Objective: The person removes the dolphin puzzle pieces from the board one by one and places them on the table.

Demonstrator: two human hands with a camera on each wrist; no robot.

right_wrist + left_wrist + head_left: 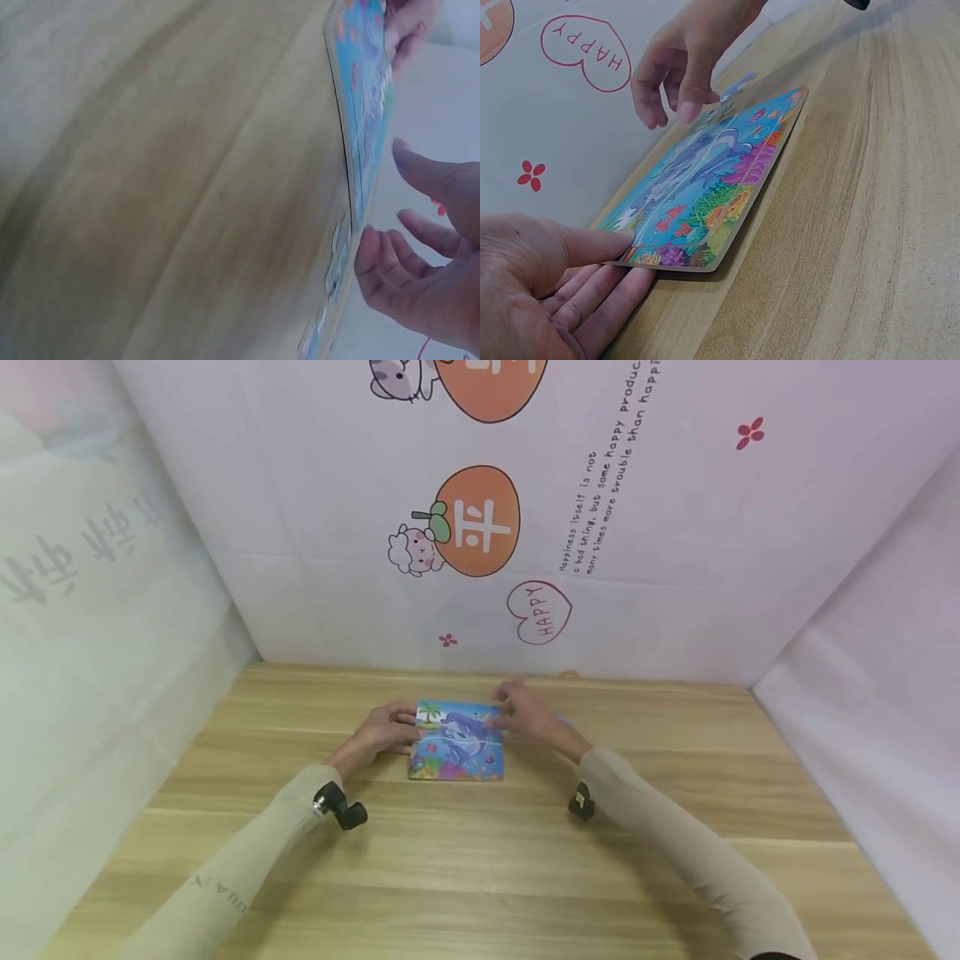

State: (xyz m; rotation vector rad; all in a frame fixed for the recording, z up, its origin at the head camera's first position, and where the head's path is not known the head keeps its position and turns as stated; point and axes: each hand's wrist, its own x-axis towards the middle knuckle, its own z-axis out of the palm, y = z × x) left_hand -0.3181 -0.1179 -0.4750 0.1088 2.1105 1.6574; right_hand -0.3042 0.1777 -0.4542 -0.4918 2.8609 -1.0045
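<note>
A square dolphin picture puzzle (457,756) with a blue sea and coral scene lies on the wooden table. My left hand (378,731) pinches its left edge, thumb on top and fingers beneath, as the left wrist view shows. Near the upper right corner of the puzzle hovers my right hand (528,714), fingers loosely bent and holding nothing. In the right wrist view its thumb and fingers stand apart beside the board's edge. Beyond that edge lie loose puzzle pieces (337,259), partly hidden by the right hand in the head view.
A white printed cloth wall (645,618) rises right behind the table's back edge, with more cloth at both sides. Wooden tabletop (465,860) stretches in front of the puzzle. Small black camera mounts (341,806) sit on both wrists.
</note>
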